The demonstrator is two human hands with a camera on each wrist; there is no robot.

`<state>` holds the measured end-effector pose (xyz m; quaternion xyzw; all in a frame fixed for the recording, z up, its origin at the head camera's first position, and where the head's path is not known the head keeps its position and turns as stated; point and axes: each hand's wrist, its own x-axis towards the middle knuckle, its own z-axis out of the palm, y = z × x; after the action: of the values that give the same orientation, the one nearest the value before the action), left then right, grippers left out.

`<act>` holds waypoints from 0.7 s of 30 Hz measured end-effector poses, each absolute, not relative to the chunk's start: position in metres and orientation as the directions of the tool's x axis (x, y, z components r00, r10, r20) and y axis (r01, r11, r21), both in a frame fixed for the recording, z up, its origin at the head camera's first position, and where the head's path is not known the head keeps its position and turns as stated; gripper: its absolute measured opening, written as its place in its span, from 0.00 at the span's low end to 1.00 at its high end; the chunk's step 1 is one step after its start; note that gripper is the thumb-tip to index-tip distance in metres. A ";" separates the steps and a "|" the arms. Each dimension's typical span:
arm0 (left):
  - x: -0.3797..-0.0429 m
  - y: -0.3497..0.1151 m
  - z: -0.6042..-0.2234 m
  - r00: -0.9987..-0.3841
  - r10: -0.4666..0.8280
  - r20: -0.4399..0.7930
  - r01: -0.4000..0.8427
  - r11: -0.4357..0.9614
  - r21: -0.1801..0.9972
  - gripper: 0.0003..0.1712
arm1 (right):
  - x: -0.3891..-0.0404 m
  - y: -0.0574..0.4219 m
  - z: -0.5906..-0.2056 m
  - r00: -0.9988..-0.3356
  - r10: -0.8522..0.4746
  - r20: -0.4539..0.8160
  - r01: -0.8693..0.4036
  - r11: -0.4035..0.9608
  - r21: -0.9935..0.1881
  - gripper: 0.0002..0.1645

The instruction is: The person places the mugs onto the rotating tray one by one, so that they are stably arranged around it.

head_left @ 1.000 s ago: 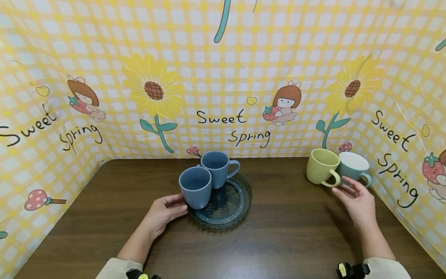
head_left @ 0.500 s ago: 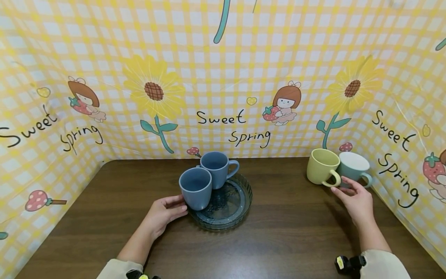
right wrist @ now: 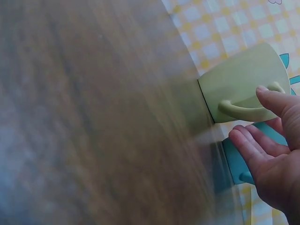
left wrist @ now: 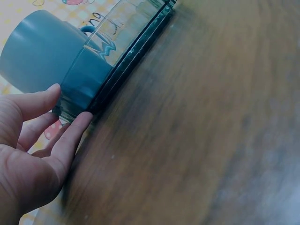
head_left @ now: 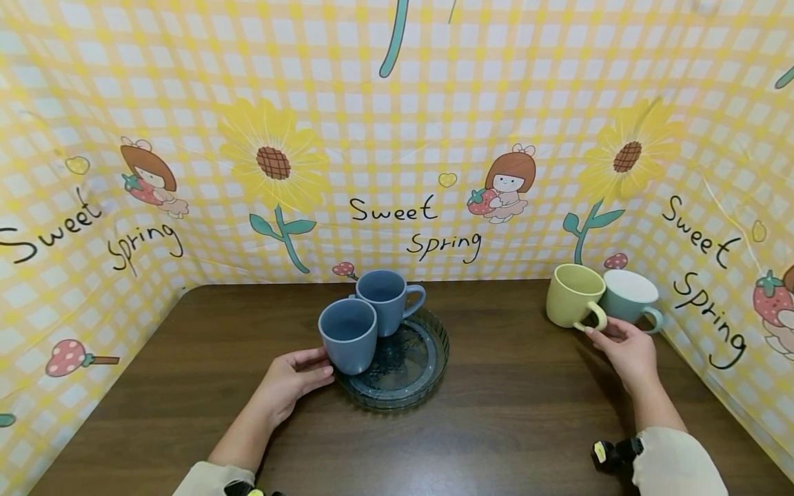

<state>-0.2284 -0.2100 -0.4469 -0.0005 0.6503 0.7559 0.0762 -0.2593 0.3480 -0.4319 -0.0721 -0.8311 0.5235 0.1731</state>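
The right hand [head_left: 631, 355] is shifting left, loosely parted around the near-right-pointing handle [head_left: 600, 316] of an upright yellow mug [head_left: 567, 303] near the table's [head_left: 509, 386] far-right corner. The left hand [head_left: 287, 382], spread, is touching a glass dish [head_left: 409, 368].

We see the right hand [head_left: 629, 355] shifted leftward, away from the teal mug [head_left: 628, 305] and closer in at the handle [head_left: 600, 315] of the yellow-green mug [head_left: 571, 297].
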 end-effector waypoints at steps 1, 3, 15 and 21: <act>-0.228 -0.210 -0.447 -0.988 0.116 -0.098 -0.114 -0.143 0.983 0.33 | -0.260 0.348 -0.432 -0.933 0.296 0.205 -0.065 0.421 -0.905 0.33; -0.228 -0.210 -0.447 -0.988 0.118 -0.096 -0.113 -0.145 0.983 0.33 | -0.261 0.348 -0.433 -0.939 0.287 0.189 -0.071 0.375 -0.924 0.32; -0.228 -0.211 -0.448 -0.990 0.108 -0.096 -0.111 -0.144 0.983 0.32 | -0.266 0.341 -0.437 -0.929 0.357 0.097 -0.112 -0.023 -0.993 0.08; -0.228 -0.211 -0.447 -0.989 0.113 -0.094 -0.110 -0.143 0.984 0.32 | -0.267 0.337 -0.437 -0.891 0.452 0.042 -0.126 -0.158 -0.979 0.15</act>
<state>-0.2281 -0.2108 -0.4474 0.0012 0.6505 0.7560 0.0735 -0.2666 0.3366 -0.4366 -0.1314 -0.6194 0.7495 0.1929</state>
